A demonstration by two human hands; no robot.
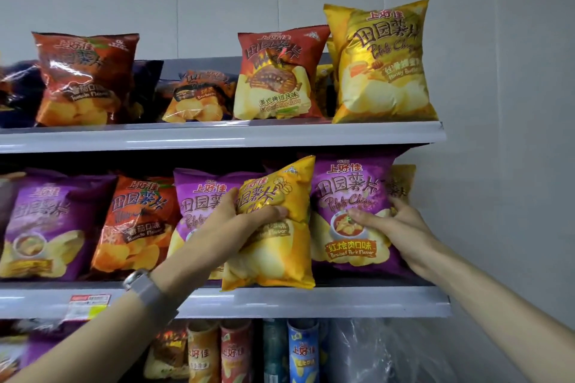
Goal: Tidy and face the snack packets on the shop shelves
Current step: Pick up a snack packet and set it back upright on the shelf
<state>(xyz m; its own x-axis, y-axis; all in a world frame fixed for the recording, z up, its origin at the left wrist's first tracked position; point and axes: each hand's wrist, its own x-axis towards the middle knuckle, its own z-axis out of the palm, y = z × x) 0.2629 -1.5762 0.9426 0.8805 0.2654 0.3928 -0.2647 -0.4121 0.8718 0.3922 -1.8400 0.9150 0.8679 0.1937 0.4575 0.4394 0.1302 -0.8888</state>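
Observation:
My left hand grips a yellow chip packet around its middle, in front of the middle shelf. The packet tilts a little and overlaps a purple packet behind it. My right hand holds the right edge of a purple braised pork packet, thumb across its front and fingers behind. Another yellow packet peeks out behind that one at the far right.
The top shelf carries a tomato packet, a fallen barbecue packet, a ribs packet and a tall honey butter packet. Left on the middle shelf stand a purple and a tomato packet. Chip tubes stand below.

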